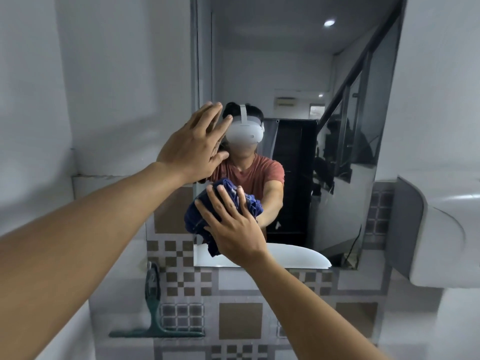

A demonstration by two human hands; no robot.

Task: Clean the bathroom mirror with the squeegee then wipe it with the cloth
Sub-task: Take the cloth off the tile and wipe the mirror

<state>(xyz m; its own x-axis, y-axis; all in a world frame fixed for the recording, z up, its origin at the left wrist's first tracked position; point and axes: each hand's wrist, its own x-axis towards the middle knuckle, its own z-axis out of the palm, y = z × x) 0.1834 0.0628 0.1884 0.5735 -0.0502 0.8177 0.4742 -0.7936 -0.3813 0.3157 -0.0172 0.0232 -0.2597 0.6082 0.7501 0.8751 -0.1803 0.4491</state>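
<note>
Tiled bathroom wall (pixel 236 320) in grey and brown squares fills the lower field, with pale plaster to either side. Nearest the viewer, the squeegee (pixel 155 318) stands against this wall at lower left, blade down and handle up, set aside and untouched, which suggests the scraping stage is finished. Above the tiles hangs the mirror (pixel 298 74), its lower edge just over the reflected white basin. Right hand (pixel 231 224) presses a bunched dark blue cloth (pixel 200 216) flat against the glass near the lower left corner of the mirror; the fingers are spread and extended over the fabric, pinning it by palm pressure rather than curling round it, a hold suited to broad wiping strokes. Left hand (pixel 194 144) lies higher, at the left edge of the mirror, fingers open and splayed, holding nothing; it appears to brace the body against the glass or frame, though actual contact cannot be confirmed. At right, a white curved fixture (pixel 441 242) projects from the wall; whether anything lies in it cannot be seen. Farthest, the glass reflects the person, a staircase and ceiling lights
</note>
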